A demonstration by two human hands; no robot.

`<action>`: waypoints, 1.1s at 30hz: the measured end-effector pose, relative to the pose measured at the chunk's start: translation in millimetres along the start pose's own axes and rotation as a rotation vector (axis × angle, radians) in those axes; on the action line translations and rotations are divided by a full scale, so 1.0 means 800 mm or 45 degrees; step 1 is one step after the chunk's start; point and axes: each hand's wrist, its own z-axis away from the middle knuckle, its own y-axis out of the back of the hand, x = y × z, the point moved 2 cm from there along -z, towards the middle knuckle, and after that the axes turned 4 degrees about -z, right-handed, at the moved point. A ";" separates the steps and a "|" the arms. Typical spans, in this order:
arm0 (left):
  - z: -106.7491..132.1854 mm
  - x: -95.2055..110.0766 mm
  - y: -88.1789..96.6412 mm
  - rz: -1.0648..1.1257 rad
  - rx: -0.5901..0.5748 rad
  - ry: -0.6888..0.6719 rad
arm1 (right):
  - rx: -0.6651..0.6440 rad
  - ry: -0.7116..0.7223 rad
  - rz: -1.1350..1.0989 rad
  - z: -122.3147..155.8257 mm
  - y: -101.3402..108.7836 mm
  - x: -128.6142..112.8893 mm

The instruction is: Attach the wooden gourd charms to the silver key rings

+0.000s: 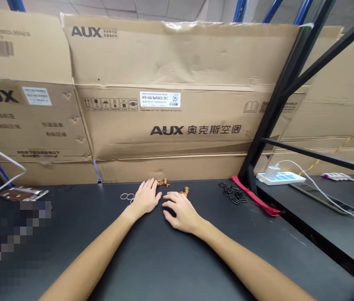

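My left hand [146, 196] lies palm down near the back of the dark table, fingers stretched out and holding nothing I can see. Just past its fingertips are small brown wooden-looking pieces [163, 182]. Several thin silvery rings [127, 196] lie beside its left edge, partly hidden by the hand. My right hand [181, 211] is also palm down, its fingers spread and slightly bent. Another small brown figure-like piece [185, 191] sits right behind its knuckles. What may lie under either palm is hidden.
Black clips or loops [233, 192] lie in a pile at right, near a red strap [255, 198] and a black metal frame [254, 167]. Cardboard [170, 146] walls the back. A white power strip [280, 178] and brown packet [23, 193] lie at the sides.
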 end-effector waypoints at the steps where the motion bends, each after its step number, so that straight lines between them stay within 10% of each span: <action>1: -0.004 0.002 -0.001 0.002 0.000 -0.007 | -0.016 0.022 -0.021 0.001 -0.001 -0.002; 9: 0.052 0.038 0.040 0.045 -0.078 -0.300 | 0.077 -0.043 -0.005 0.001 0.003 -0.002; 15: 0.108 0.047 0.076 0.596 -0.190 -0.252 | -0.041 0.036 -0.103 0.004 0.002 -0.012; 33: 0.106 0.039 0.075 0.557 -0.088 -0.181 | -0.119 -0.020 -0.212 0.005 0.016 -0.028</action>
